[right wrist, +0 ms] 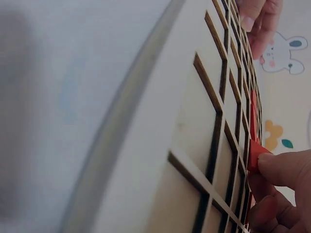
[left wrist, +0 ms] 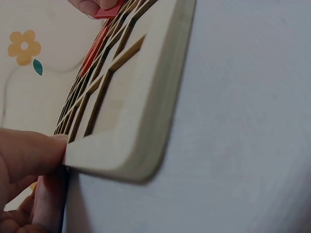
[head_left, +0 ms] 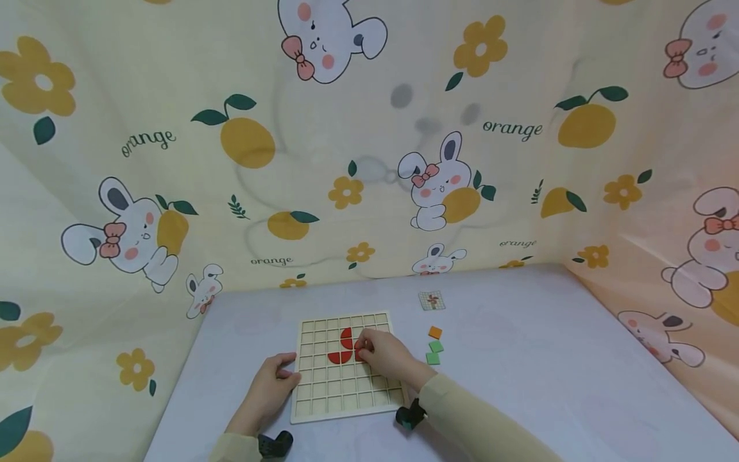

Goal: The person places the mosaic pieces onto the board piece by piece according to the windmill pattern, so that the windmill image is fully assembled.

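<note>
A pale wooden grid board (head_left: pixel 323 392) lies on the table, with red rounded tiles (head_left: pixel 339 357) set in cells near its middle. At the board's left edge, my left hand (head_left: pixel 269 389) holds the rim, thumb on top in the left wrist view and fingers along the side. Over the middle of the grid, my right hand (head_left: pixel 389 355) pinches a red tile (right wrist: pixel 254 155) between thumb and fingers, low over the cells. Its fingers partly cover the red tiles beneath them.
Right of the board lie an orange square tile (head_left: pixel 435 332) and two green square tiles (head_left: pixel 433 359). A small pattern card (head_left: pixel 432 300) with a red design sits farther back. A printed curtain (head_left: pixel 323 192) hangs behind the white table (head_left: pixel 519 385).
</note>
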{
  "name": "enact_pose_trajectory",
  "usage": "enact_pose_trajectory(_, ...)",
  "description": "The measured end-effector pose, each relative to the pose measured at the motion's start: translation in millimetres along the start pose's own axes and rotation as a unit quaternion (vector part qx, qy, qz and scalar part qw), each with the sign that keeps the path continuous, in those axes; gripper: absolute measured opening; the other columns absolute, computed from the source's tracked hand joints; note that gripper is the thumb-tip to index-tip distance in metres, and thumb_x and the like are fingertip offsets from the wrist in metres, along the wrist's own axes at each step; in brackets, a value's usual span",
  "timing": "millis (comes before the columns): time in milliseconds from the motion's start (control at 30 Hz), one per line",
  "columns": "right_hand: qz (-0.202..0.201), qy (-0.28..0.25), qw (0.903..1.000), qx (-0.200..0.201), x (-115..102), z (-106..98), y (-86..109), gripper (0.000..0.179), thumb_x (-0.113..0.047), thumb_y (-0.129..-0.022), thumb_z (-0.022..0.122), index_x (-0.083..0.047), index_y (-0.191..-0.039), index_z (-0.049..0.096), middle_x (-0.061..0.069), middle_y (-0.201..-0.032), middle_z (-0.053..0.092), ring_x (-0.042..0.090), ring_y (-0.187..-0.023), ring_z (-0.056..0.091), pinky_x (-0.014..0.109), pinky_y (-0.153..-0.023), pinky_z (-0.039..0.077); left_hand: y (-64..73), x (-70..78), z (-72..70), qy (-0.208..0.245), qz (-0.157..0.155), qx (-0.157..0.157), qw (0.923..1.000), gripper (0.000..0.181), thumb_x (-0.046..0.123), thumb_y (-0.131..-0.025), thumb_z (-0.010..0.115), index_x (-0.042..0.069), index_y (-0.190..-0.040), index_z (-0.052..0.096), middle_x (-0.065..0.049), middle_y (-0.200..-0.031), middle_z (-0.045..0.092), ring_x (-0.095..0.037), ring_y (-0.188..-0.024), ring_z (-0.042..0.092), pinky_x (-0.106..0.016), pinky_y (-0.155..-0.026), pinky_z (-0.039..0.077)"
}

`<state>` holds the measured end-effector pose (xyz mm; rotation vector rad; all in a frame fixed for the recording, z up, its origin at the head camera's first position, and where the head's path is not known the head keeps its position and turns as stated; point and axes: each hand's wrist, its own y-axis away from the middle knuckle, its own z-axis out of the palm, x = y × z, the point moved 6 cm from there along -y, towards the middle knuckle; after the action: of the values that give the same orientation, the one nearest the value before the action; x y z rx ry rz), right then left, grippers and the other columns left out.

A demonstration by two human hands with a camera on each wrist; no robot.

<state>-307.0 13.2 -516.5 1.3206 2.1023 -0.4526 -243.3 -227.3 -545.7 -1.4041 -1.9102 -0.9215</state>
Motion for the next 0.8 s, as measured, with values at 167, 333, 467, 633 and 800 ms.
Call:
enact_pose_trajectory(167, -0.011, -0.012, 0.9999, 0.005, -2.9, 1.8, 2.5, 0.004, -0.019, -0.092, 0.067, -0.015, -0.093, 0.065, -0.012, -0.081, 0.059, 0.01, -0.073, 0.054, 0.028, -0.068, 0.046, -0.2, -0.6, 0.4, -0.001, -0.005, 0.003, 1.0, 0.048, 0.013, -0.09, 0.068, 0.008, -0.135, 0.052, -0.007, -0.112, 0.053, -0.018, -0.09, 0.052, -0.031, -0.071, 0.044)
enact_pose_trajectory(333, -0.012, -0.006, 0.9998, 0.016, -4.3, 1.7, 4.3, 0.004, -0.018, -0.092, 0.068, -0.014, -0.093, 0.067, -0.011, -0.083, 0.058, 0.009, -0.075, 0.053, 0.028, -0.07, 0.047, -0.2, -0.3, 0.3, -0.002, 0.0, 0.001, 1.0, 0.048, 0.013, -0.09, 0.067, 0.008, -0.135, 0.052, -0.007, -0.113, 0.053, -0.019, -0.09, 0.052, -0.032, -0.071, 0.045)
enact_pose_trajectory(467, -0.015, 0.036, 0.9989, 0.025, -6.5, 1.1, 6.9, 0.006, -0.016, -0.091, 0.068, -0.015, -0.095, 0.072, -0.01, -0.085, 0.056, 0.007, -0.076, 0.052, 0.026, -0.07, 0.048, -0.4, -0.2, 0.1, -0.003, 0.003, 0.001, 1.0, 0.049, 0.013, -0.09, 0.068, 0.006, -0.135, 0.052, -0.008, -0.114, 0.053, -0.019, -0.09, 0.052, -0.032, -0.072, 0.045)
enact_pose_trajectory(633, -0.035, 0.088, 0.9947, 0.038, -15.1, -2.2, 12.8, 0.012, -0.016, -0.091, 0.068, -0.011, -0.098, 0.077, -0.007, -0.086, 0.057, 0.007, -0.076, 0.054, 0.025, -0.069, 0.049, 0.3, 1.3, -1.0, -0.002, 0.004, 0.003, 1.0, 0.048, 0.013, -0.089, 0.068, 0.006, -0.135, 0.052, -0.008, -0.114, 0.053, -0.018, -0.09, 0.052, -0.031, -0.071, 0.045)
enact_pose_trajectory(800, -0.037, 0.095, 0.9942, 0.034, -15.8, -2.4, 15.1, 0.013, -0.016, -0.091, 0.068, -0.012, -0.1, 0.076, -0.005, -0.091, 0.06, 0.01, -0.083, 0.057, 0.028, -0.074, 0.051, -0.3, 0.7, -0.4, -0.001, -0.004, 0.002, 1.0, 0.049, 0.013, -0.089, 0.068, 0.007, -0.135, 0.053, -0.008, -0.112, 0.053, -0.018, -0.09, 0.052, -0.03, -0.07, 0.045)
